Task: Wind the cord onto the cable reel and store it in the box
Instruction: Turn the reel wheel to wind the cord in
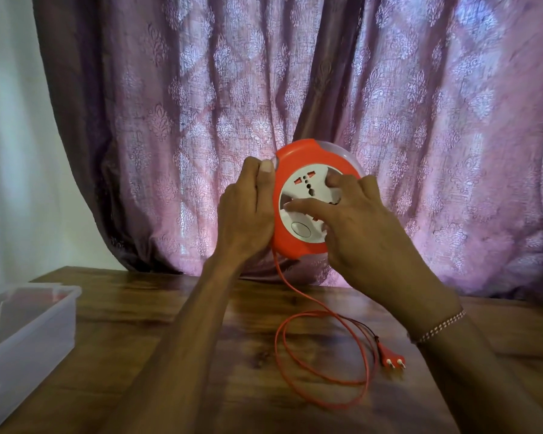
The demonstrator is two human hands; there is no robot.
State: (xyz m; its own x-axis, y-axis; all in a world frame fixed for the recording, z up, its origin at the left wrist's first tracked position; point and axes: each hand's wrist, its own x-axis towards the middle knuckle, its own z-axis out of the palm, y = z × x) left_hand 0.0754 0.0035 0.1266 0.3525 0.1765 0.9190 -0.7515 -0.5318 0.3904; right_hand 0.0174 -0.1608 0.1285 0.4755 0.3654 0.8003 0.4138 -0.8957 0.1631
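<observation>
The wooden table (176,308) shows bare board at the middle, between the clear plastic box (22,327) at nine o'clock and the loose orange cord (323,371) at five o'clock. The box sits open-topped at the left edge, nothing above its rim. The cord's loops and its two-pin plug (392,358) lie on the board to the right of centre, with a strand rising to the cable reel (298,170) held up at twelve o'clock. Both forearms cross the near board. Close behind the reel hangs the purple curtain (295,73) — its folds touch the table's far edge.
</observation>
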